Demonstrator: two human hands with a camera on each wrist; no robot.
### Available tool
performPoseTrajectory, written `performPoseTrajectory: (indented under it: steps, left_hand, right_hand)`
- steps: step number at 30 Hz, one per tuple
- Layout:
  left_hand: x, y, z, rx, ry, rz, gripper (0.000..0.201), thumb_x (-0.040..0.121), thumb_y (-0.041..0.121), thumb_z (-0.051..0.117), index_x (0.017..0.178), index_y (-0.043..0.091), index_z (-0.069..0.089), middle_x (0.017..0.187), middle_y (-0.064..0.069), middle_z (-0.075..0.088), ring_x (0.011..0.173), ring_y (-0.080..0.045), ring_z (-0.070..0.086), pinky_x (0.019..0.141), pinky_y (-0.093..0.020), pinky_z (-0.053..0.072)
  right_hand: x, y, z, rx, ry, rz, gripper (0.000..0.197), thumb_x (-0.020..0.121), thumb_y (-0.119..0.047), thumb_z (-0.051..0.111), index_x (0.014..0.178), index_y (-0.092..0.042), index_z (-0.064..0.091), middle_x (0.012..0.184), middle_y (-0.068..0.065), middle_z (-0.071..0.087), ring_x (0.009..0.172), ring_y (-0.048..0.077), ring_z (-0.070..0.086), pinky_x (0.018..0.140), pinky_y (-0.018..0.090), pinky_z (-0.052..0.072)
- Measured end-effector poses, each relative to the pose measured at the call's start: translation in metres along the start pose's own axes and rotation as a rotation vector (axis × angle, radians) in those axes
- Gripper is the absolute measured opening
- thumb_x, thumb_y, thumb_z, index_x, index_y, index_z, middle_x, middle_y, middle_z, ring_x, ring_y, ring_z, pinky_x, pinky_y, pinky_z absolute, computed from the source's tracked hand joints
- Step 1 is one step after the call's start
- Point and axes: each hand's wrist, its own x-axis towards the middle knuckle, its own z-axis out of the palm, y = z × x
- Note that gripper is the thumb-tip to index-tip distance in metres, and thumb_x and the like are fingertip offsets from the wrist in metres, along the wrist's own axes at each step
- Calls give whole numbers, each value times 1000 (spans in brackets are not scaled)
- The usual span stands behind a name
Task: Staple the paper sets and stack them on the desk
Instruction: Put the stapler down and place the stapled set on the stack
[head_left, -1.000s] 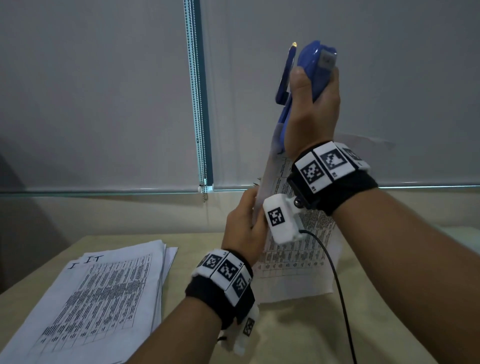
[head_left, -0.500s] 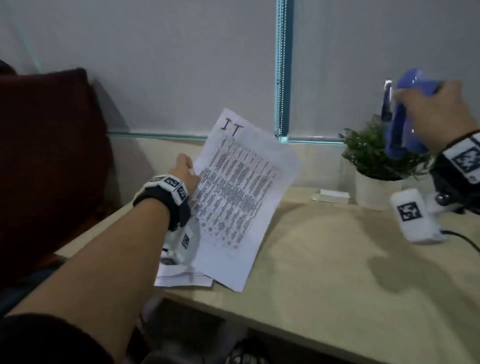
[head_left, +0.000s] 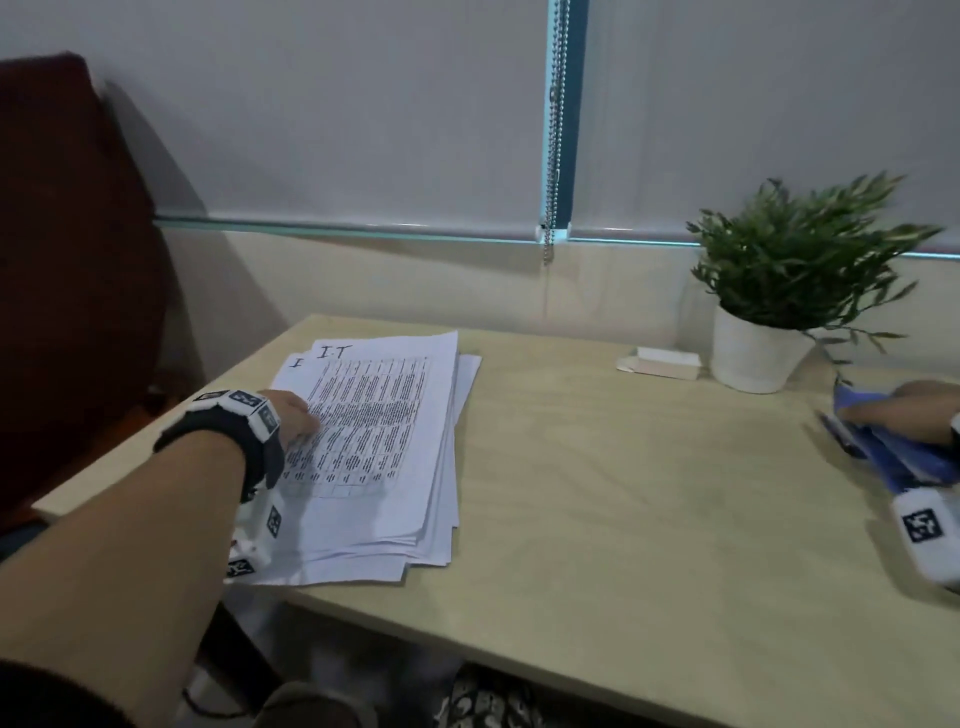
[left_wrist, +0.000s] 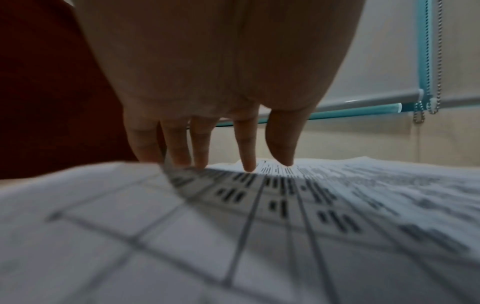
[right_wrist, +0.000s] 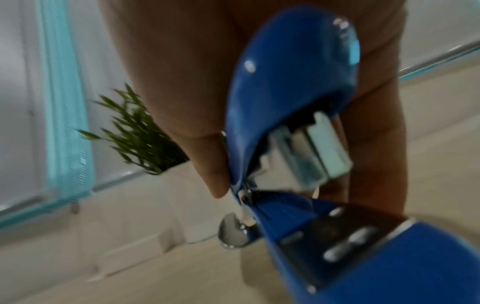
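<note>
A stack of printed paper sets (head_left: 384, 447) lies on the left part of the light wooden desk (head_left: 623, 493); its top sheet is marked "IT". My left hand (head_left: 293, 415) rests on the top set's left side. In the left wrist view its fingers (left_wrist: 246, 156) are straight, with their tips touching the paper (left_wrist: 285, 216), whose left edge curls up a little. At the far right edge my right hand (head_left: 906, 408) grips a blue stapler (head_left: 893, 452) low over the desk. In the right wrist view the thumb and fingers wrap the stapler (right_wrist: 293, 98), whose jaws are apart.
A potted green plant (head_left: 779, 291) in a white pot stands at the back right, with a small white box (head_left: 660, 361) beside it. A dark red chair back (head_left: 67, 260) rises left of the desk. A blind chain (head_left: 553, 130) hangs at the window.
My left hand carried the paper set from mid-air down onto the stack at the left. My right hand came down with the stapler from head height to the desk's right side.
</note>
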Motion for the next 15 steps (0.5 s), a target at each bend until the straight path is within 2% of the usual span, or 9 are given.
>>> performPoseTrajectory:
  steps: [2, 3, 5, 6, 8, 10, 11, 13, 15]
  left_hand:
    - [6, -2, -8, -16, 56, -10, 44, 89, 37, 58, 126, 14, 55, 135, -13, 53, 122, -30, 51, 106, -34, 37]
    - [7, -1, -12, -41, 93, -4, 46, 86, 38, 61, 125, 14, 56, 131, -14, 56, 118, -31, 54, 104, -35, 40]
    - [4, 5, -20, -63, 161, 24, 35, 85, 34, 64, 112, 13, 62, 119, -15, 64, 107, -32, 60, 97, -33, 44]
    - [0, 11, -22, -58, 198, 50, 25, 86, 32, 63, 105, 15, 65, 115, -15, 66, 105, -33, 60, 93, -32, 44]
    - [-9, 27, -24, -50, 269, 108, 15, 87, 27, 61, 95, 17, 68, 108, -15, 68, 104, -35, 59, 89, -34, 43]
    - [-26, 43, -24, -69, 313, 177, 14, 88, 25, 60, 94, 16, 70, 105, -16, 68, 104, -37, 59, 89, -36, 43]
    - [-35, 52, -23, -67, 326, 200, 15, 88, 24, 60, 94, 15, 70, 106, -17, 68, 105, -37, 58, 89, -36, 43]
    - [-45, 59, -23, -86, 311, 196, 18, 88, 25, 61, 99, 13, 70, 110, -17, 67, 109, -36, 57, 91, -35, 42]
    - [-49, 56, -27, -78, 280, 176, 20, 88, 26, 60, 101, 14, 70, 113, -17, 66, 109, -35, 57, 89, -31, 42]
  right_hand:
    - [-1, 3, 2, -46, 21, 51, 34, 89, -22, 62, 68, 2, 50, 94, 21, 53, 88, 33, 50, 78, 37, 35]
    - [0, 6, 1, -98, -3, 78, 33, 89, -25, 62, 70, 1, 53, 94, 21, 55, 91, 35, 55, 80, 39, 39]
    - [1, 10, -1, -158, -13, 75, 36, 88, -35, 61, 69, -5, 57, 97, 21, 60, 96, 37, 59, 85, 39, 45]
    - [-1, 10, -3, -207, -18, 62, 37, 89, -39, 58, 75, -5, 60, 101, 21, 62, 96, 35, 59, 83, 36, 45]
    - [-18, 6, -7, -272, -25, 39, 44, 93, -43, 49, 102, -2, 64, 115, 22, 61, 98, 31, 57, 79, 31, 42]
    - [-34, 0, -8, -327, -3, -18, 46, 98, -36, 44, 121, 1, 58, 126, 22, 56, 110, 32, 55, 85, 31, 41]
    - [-41, -4, -10, -336, -2, -52, 43, 98, -31, 45, 124, 2, 56, 129, 22, 55, 117, 33, 53, 87, 32, 41]
    - [-48, -20, -9, -390, 82, -140, 37, 95, -28, 50, 120, -3, 59, 120, 19, 59, 113, 32, 56, 82, 33, 41]
    - [-64, -55, -2, -448, 162, -264, 28, 91, -32, 53, 102, -10, 64, 94, 11, 59, 87, 26, 56, 74, 30, 42]
